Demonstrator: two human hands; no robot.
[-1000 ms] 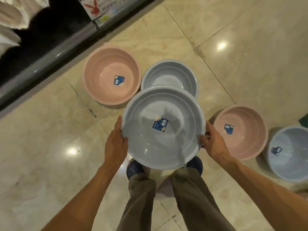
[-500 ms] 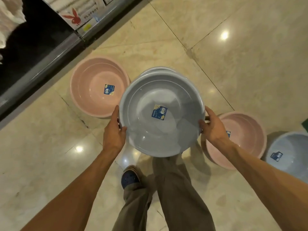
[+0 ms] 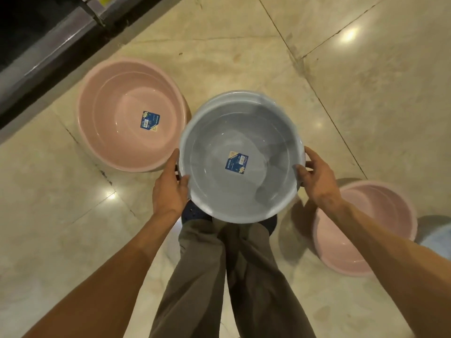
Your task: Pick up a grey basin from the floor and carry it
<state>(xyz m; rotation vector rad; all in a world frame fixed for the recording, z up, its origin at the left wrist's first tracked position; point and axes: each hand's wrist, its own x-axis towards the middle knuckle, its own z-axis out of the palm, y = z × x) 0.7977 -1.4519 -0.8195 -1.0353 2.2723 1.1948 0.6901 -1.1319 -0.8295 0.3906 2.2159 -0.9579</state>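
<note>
Both hands hold the grey basin [image 3: 241, 157] by its rim above the floor [image 3: 366, 106]: the left hand [image 3: 169, 189] and right hand [image 3: 317, 178] each curl their fingers round opposite edges. A pink basin [image 3: 131, 113] sits to its left, another [image 3: 380, 230] to its right.

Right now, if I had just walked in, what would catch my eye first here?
The grey basin at the centre, gripped at its rim by the left hand and the right hand, with a blue label on its bottom. A large pink basin sits on the glossy tiled floor to its left. A smaller pink basin sits at the lower right.
</note>
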